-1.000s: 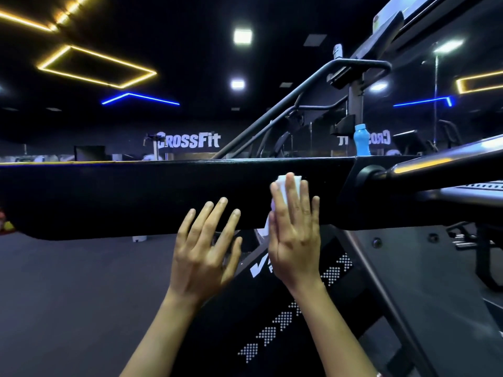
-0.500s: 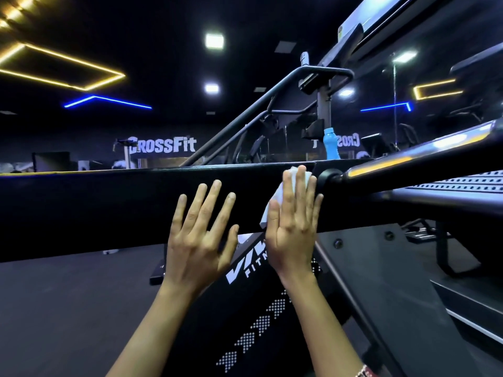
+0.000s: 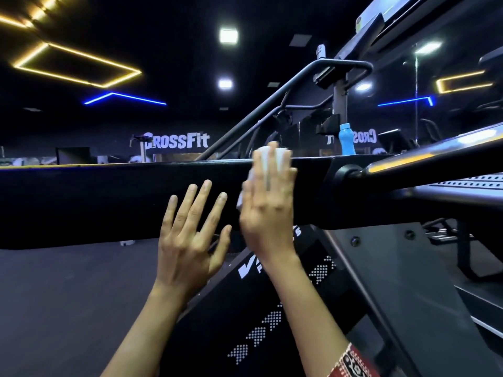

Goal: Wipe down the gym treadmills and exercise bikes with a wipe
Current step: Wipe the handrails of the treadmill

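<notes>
A long black padded side rail (image 3: 95,202) of a treadmill runs across the middle of the view. My right hand (image 3: 268,208) presses a white wipe (image 3: 272,156) flat against the rail with straight fingers; the wipe shows above and to the left of the fingers. My left hand (image 3: 190,240) lies flat on the rail just to the left, fingers spread, holding nothing. Below the rail the treadmill's black side panel (image 3: 245,336) with white dotted arrows slopes down to the left.
A round metal handrail (image 3: 422,161) joins the rail at the right. A blue bottle (image 3: 346,141) stands behind the rail. Black tubular handles (image 3: 272,102) of other machines rise beyond. Dark floor (image 3: 68,295) lies at the lower left. A mirror wall reflects the lights at right.
My right hand with the wipe has slid up and left along the rail, away from the handrail joint. My left hand stays flat on the rail.
</notes>
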Motion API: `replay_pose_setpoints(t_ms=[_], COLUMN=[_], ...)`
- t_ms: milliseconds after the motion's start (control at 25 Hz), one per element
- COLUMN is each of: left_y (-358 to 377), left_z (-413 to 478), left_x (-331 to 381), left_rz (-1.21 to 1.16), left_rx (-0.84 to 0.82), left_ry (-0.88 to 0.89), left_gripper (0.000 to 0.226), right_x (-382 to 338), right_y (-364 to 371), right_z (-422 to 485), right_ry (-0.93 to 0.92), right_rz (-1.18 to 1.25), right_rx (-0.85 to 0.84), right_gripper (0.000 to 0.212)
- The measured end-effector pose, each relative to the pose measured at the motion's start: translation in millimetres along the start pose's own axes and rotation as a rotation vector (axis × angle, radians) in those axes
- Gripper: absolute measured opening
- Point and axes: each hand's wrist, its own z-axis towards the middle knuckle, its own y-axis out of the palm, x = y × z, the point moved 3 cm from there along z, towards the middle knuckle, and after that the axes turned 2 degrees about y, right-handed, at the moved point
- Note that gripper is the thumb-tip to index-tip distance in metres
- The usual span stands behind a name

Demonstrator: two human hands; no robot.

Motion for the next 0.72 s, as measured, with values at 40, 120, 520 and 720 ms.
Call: replay_pose_setpoints(t_ms=[40, 120, 520, 720], left_y=[-4, -12, -42, -54], left_z=[-3, -11, -39, -50], left_x=[-5, -18, -69, -86], left_rz=[0.003, 0.025, 0.098, 0.124], left_rx=[0.003, 0.004, -0.001, 0.0], left_ry=[-0.015, -0.03, -0.113, -0.141], left_gripper=[0.043, 0.043, 0.043, 0.043], right_x=[-12, -8, -50, -74], right_y=[6, 7, 32, 38], right_z=[-13, -35, -52, -38], right_ry=[-0.156, -0.255, -0.327, -0.155], right_rz=[-0.02, -0.077, -0.092, -0.022], right_rx=[-0.044, -0.05, -0.051, -0.003], right_gripper=[0.05, 0.048, 0.048, 0.049])
